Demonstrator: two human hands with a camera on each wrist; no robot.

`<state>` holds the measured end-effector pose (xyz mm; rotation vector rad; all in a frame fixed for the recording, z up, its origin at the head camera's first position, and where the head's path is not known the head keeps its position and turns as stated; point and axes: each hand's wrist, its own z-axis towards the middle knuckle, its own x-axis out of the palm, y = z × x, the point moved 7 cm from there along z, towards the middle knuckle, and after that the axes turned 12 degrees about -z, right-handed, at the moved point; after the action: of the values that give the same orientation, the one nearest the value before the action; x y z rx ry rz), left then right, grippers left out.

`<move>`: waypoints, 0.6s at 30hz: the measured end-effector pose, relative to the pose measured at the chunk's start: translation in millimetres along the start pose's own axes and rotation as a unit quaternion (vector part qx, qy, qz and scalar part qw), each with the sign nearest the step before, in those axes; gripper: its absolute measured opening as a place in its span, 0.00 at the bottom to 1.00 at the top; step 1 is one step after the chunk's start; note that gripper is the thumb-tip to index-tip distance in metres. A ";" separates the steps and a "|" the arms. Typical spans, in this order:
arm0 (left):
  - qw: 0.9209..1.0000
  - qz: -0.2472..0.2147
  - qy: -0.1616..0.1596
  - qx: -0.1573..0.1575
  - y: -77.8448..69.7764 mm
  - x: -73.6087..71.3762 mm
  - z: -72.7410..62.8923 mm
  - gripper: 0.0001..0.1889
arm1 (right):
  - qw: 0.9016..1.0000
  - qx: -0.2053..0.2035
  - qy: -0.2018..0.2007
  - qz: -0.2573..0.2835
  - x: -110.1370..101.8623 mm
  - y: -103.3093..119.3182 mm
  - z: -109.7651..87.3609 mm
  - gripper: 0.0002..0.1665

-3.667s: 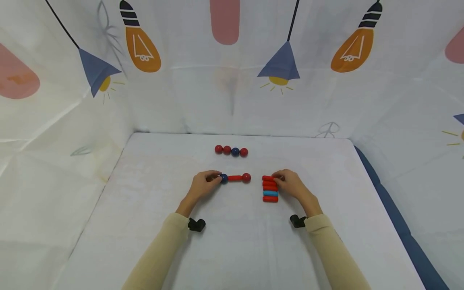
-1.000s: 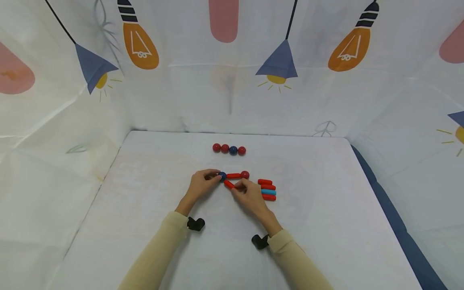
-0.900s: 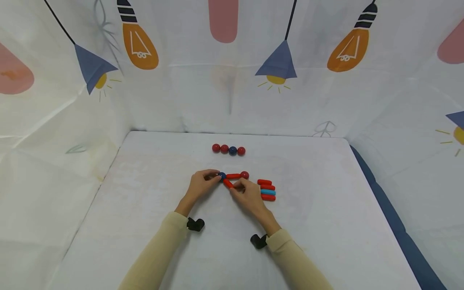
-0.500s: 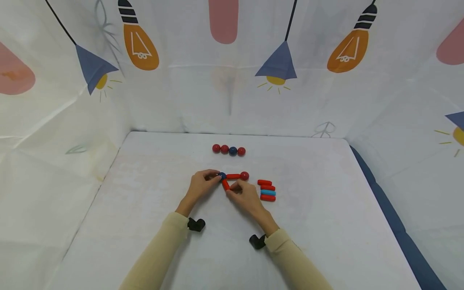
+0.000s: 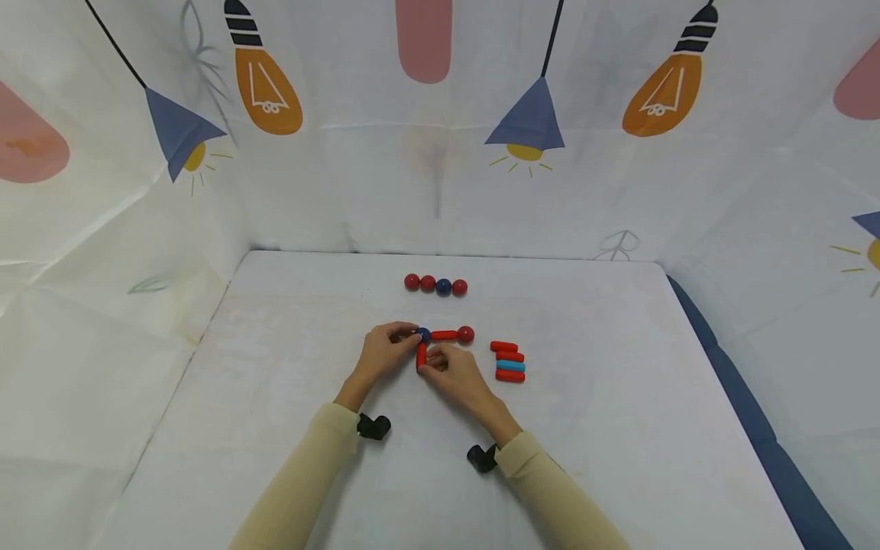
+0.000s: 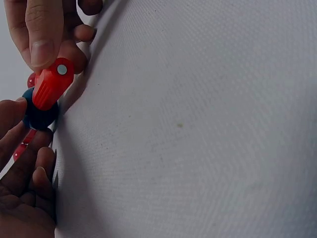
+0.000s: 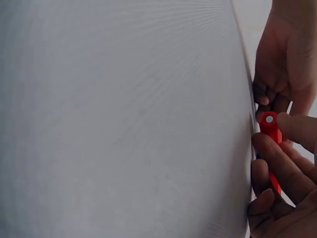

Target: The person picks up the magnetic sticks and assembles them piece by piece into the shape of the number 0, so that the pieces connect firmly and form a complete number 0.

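My left hand (image 5: 383, 351) pinches a dark blue ball (image 5: 424, 334) between thumb and fingers. From that ball a red magnetic stick (image 5: 444, 334) runs right to a red ball (image 5: 465, 334). A second red magnetic stick (image 5: 421, 357) points from the blue ball toward the front, and my right hand (image 5: 459, 378) pinches its near end. In the left wrist view this second stick (image 6: 52, 85) shows a silvery round tip and meets the blue ball (image 6: 40, 117). The right wrist view has the same tip (image 7: 269, 119) between thumb and fingers.
Behind the hands, a row of balls holds red ones (image 5: 428, 284) and one dark blue ball (image 5: 443, 287). To the right lie red sticks (image 5: 510, 376) and a light blue stick (image 5: 511, 366), side by side. The white table (image 5: 619, 428) meets a printed curtain (image 5: 385, 183).
My right hand has brought a red stick from the group at right to the blue ball. Over the last second the stick has swung from slanting to pointing toward the front. The left hand stays put.
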<state>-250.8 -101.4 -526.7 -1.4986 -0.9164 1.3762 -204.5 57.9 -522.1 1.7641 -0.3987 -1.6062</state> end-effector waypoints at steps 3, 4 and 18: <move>1.000 0.000 0.002 0.002 0.4 0.2 0.1 0.15 | 1.000 -0.003 0.003 -0.011 -2.1 1.4 0.2 0.14; 1.000 -0.001 0.002 0.000 0.5 0.3 0.1 0.15 | 1.000 -0.005 0.003 -0.016 -3.5 1.9 0.3 0.14; 1.000 0.000 0.014 -0.022 1.5 1.1 0.0 0.16 | 0.994 -0.051 -0.070 -0.070 -54.2 1.0 20.3 0.13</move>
<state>-250.7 -100.9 -528.5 -1.5465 -0.9347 1.3401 -233.5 86.5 -481.0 1.6381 -0.2570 -1.8231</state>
